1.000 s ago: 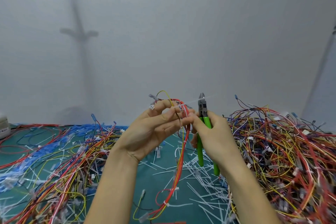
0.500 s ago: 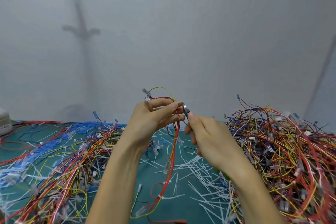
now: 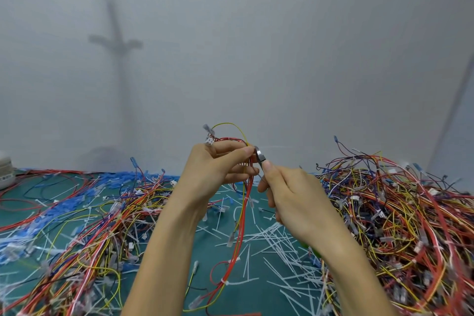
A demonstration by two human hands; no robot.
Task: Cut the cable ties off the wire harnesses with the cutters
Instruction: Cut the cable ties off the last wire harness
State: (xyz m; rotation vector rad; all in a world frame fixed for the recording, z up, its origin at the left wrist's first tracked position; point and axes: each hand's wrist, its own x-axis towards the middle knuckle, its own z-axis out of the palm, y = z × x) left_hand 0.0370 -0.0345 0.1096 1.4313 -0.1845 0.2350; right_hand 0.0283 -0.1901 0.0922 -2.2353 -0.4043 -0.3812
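Observation:
My left hand [image 3: 213,169] holds up the top of a red and yellow wire harness [image 3: 241,226], which hangs down to the green mat. White cable ties ring the harness lower down, one near the bottom [image 3: 225,283]. My right hand [image 3: 289,197] grips the cutters [image 3: 260,158]. Their grey metal jaws point up and left and touch the wires beside my left thumb. The green handles are almost wholly hidden behind my right hand and wrist.
A big heap of tied harnesses [image 3: 400,213] fills the right side. Another spread of wires [image 3: 84,233] and blue connectors covers the left. Cut white ties [image 3: 279,244] litter the green mat [image 3: 164,287] in the middle. A white wall stands behind.
The cutters have tipped from upright, green handles showing, to jaws aimed at the harness by my left thumb. Both hands have risen slightly and the harness has shifted with them.

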